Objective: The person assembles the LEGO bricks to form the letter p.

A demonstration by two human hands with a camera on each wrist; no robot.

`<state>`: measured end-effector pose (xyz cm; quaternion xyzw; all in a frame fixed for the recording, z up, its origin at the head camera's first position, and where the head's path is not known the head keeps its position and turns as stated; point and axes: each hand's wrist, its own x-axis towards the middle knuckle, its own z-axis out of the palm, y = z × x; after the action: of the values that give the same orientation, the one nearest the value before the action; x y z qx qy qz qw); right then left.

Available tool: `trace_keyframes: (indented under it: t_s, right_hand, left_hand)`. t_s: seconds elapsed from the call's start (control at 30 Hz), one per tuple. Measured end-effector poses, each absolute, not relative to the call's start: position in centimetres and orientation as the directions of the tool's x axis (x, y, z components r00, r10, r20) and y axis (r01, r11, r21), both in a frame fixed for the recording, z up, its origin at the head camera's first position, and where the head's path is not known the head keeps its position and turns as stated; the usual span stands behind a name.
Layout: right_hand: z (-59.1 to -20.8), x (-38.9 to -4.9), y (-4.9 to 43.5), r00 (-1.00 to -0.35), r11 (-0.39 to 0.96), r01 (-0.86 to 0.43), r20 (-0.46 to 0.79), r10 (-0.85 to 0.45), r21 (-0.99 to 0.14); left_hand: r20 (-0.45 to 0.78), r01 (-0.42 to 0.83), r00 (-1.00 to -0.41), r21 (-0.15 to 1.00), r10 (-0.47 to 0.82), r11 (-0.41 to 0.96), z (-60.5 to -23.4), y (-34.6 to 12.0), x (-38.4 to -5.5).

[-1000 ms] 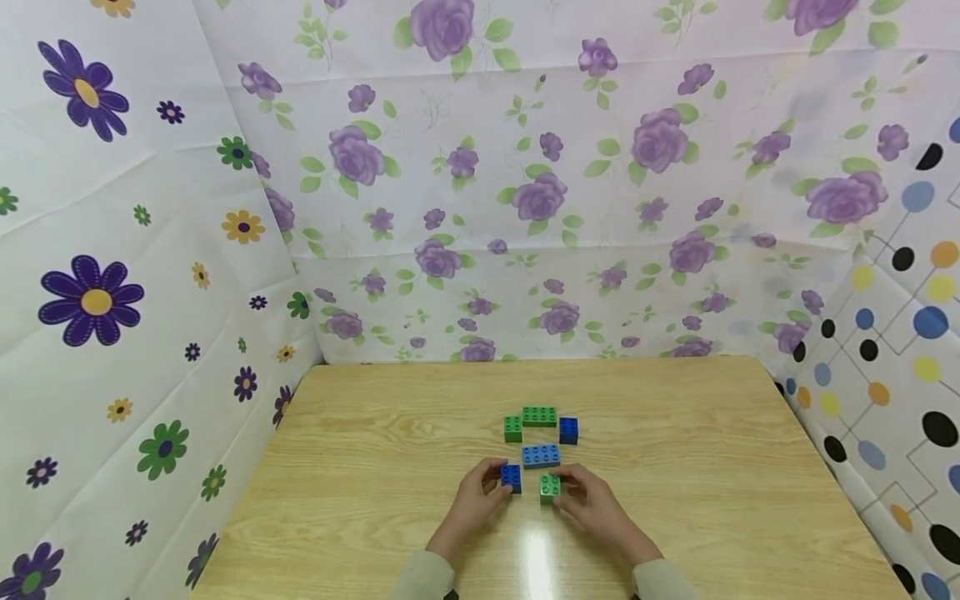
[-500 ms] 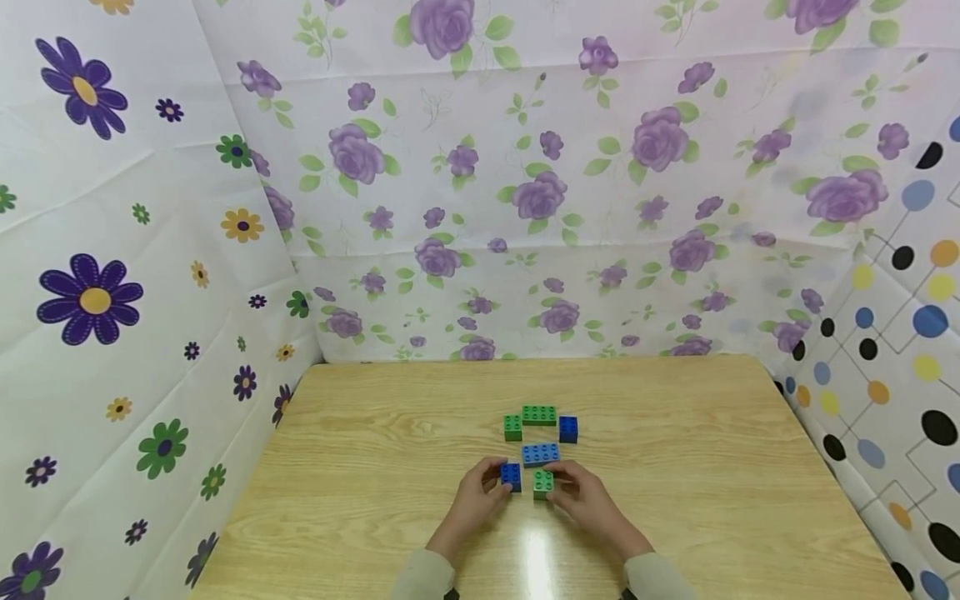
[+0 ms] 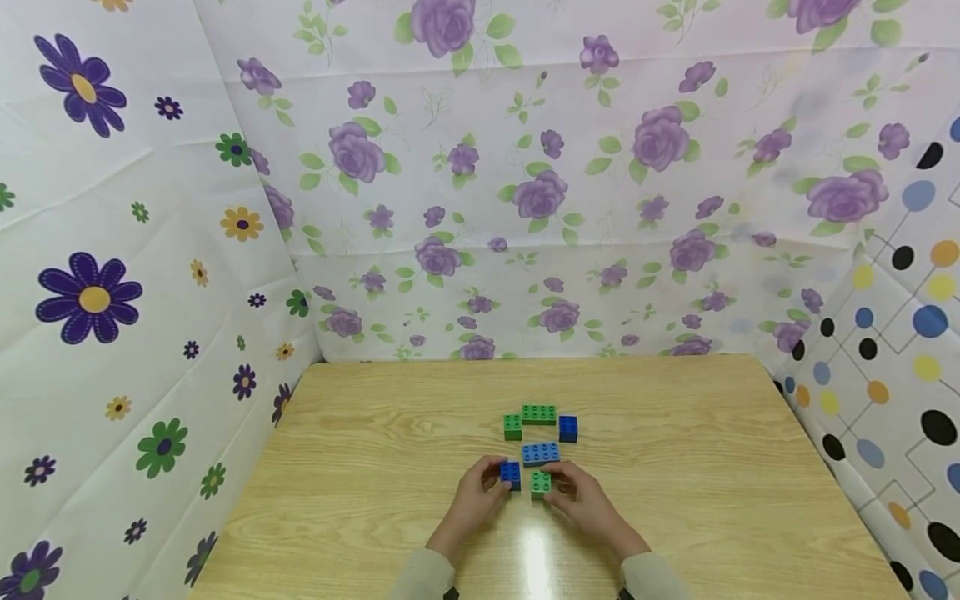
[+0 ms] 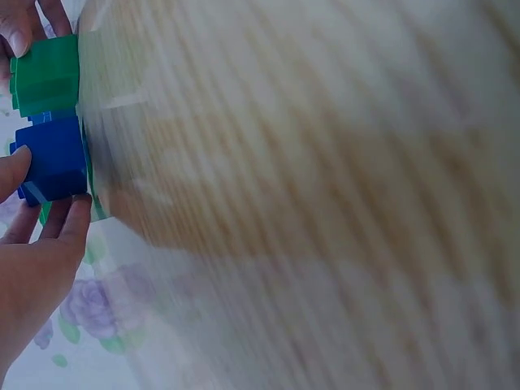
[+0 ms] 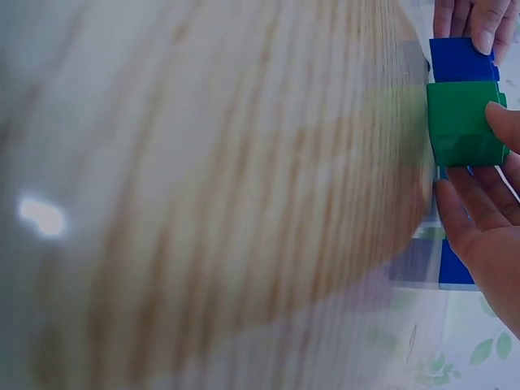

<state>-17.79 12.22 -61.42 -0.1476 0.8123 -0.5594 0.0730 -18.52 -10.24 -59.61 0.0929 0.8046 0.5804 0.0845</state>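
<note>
My left hand (image 3: 477, 492) pinches a small dark blue building block (image 3: 510, 475) between thumb and fingers, on the table. In the left wrist view the thumb lies on the near face of this blue block (image 4: 53, 160) and the fingers lie along its side. Facing it, my right hand (image 3: 588, 500) grips a small green building block (image 3: 540, 484), also seen in the right wrist view as a green block (image 5: 465, 123) with the thumb on it. A narrow gap separates the two held blocks in the head view. Just behind them lies a long light blue block (image 3: 541, 454).
Farther back on the wooden table (image 3: 375, 467) are a small green block (image 3: 512, 427), a long green block (image 3: 538, 414) and a dark blue block (image 3: 567, 429). Flowered cloth (image 3: 540, 275) hangs behind the table, and a dotted cloth (image 3: 870, 400) hangs at the right.
My right hand has slid the green block to the left, closer to the dark blue one. My left hand and its block have stayed almost still.
</note>
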Motion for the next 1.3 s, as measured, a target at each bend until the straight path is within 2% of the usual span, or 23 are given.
trace_keyframes:
  t_s: [0.33, 0.6, 0.87, 1.1, 1.3]
  right_hand:
    - [-61.6, -17.9, 12.3, -0.946, 0.331, -0.148, 0.036, -0.322, -0.932]
    - [-61.4, -17.8, 12.3, -0.955, 0.306, -0.113, 0.019, -0.295, -0.945]
    - [-59.0, -17.0, 12.0, -0.956, 0.241, -0.066, -0.008, -0.294, -0.968]
    - [-61.2, -17.7, 12.3, -0.961, 0.259, -0.054, -0.02, -0.275, -0.964]
    - [-61.7, -17.9, 12.5, -0.963, 0.246, -0.052, -0.017, -0.27, -0.968]
  left_hand:
    - [-0.045, 0.034, -0.97, 0.947, 0.238, 0.319, -59.6, -10.3, -18.8]
    - [0.048, 0.117, -0.962, 0.962, 0.27, 0.246, -59.5, -10.1, -18.9]
    - [0.122, 0.174, -0.945, 0.974, 0.304, 0.148, -57.8, -9.2, -18.4]
    - [0.148, 0.193, -0.921, 0.977, 0.361, 0.092, -55.3, -8.6, -17.3]
    - [0.125, 0.173, -0.916, 0.98, 0.382, 0.093, -57.2, -8.2, -17.8]
